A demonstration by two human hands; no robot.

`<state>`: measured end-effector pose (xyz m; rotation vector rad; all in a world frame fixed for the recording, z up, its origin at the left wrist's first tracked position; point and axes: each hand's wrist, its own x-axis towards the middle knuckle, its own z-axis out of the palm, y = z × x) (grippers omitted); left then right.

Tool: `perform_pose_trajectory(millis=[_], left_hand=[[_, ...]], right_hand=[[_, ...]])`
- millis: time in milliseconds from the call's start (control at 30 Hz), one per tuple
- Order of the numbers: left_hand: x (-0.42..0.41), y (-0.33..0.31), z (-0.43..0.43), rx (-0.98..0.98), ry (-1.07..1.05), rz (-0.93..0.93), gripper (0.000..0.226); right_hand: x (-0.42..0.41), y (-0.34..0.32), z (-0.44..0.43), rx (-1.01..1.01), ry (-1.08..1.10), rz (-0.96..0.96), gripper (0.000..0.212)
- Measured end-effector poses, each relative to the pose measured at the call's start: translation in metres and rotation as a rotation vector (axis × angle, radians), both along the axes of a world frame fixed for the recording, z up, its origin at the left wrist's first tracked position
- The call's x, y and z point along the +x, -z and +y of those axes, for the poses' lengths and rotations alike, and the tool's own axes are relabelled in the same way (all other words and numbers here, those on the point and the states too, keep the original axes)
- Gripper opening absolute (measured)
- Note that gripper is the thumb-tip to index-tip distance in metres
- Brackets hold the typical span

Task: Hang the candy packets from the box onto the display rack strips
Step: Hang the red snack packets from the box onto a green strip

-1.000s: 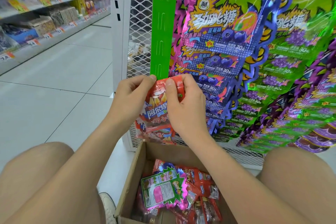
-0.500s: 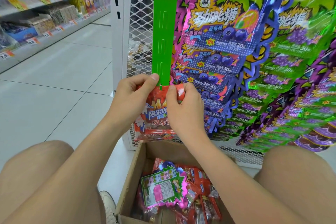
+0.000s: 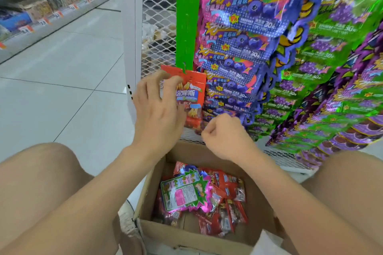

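White shop flooring stretches left of the mesh rack, where one red candy packet (image 3: 189, 91) hangs at the foot of the green strip (image 3: 187, 16), left hand (image 3: 157, 107) pinching it, right hand (image 3: 224, 136) curled empty, many packets left in the box (image 3: 207, 236).
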<state>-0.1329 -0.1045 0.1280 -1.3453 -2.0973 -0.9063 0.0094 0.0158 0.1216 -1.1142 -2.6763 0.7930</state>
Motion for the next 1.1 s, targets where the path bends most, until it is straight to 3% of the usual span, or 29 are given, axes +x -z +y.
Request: perform_pose_trajectory(millis=[67,133,233,333,467,600,700,867,933,1000,1100], left_hand=[[0.006,0.011,0.002,-0.155,0.187,-0.062,0.031],[0.007,0.025,0.005,-0.502,0.388,-0.23,0.017],[0.011,0.05,0.013,-0.982,0.514,-0.292,0.014],[0.014,0.076,0.023,-1.194,0.542,-0.262,0.016],[0.012,0.106,0.037,-1.294,0.528,-0.298,0.016],[0.004,0.134,0.042,-1.321,0.508,-0.313,0.014],[0.002,0.139,0.042,-1.375,0.488,-0.342,0.017],[-0.001,0.141,0.043,-1.462,0.45,-0.354,0.032],[0.0,0.141,0.045,-1.429,0.442,-0.387,0.041],[0.002,0.141,0.043,-1.357,0.457,-0.465,0.058],[0.013,0.138,0.034,-1.247,0.534,-0.631,0.103]], right_hand=[[0.01,0.019,0.015,-0.188,-0.159,-0.244,0.028],[0.019,0.054,0.028,-0.29,-0.242,-0.429,0.023],[0.039,0.136,0.038,-0.433,-0.071,-0.503,0.024],[0.061,0.208,0.027,-0.434,0.112,-0.533,0.012],[0.068,0.267,-0.009,-0.512,0.256,-0.532,0.008],[0.058,0.301,-0.042,-0.647,0.486,-0.274,0.006],[0.052,0.309,-0.04,-0.691,0.622,-0.087,0.01],[0.046,0.287,-0.018,-0.736,0.649,0.021,0.035],[0.041,0.267,-0.01,-0.72,0.669,0.096,0.034],[0.034,0.236,-0.005,-0.81,0.728,0.242,0.018],[0.025,0.192,0.001,-0.978,0.779,0.461,0.049]])
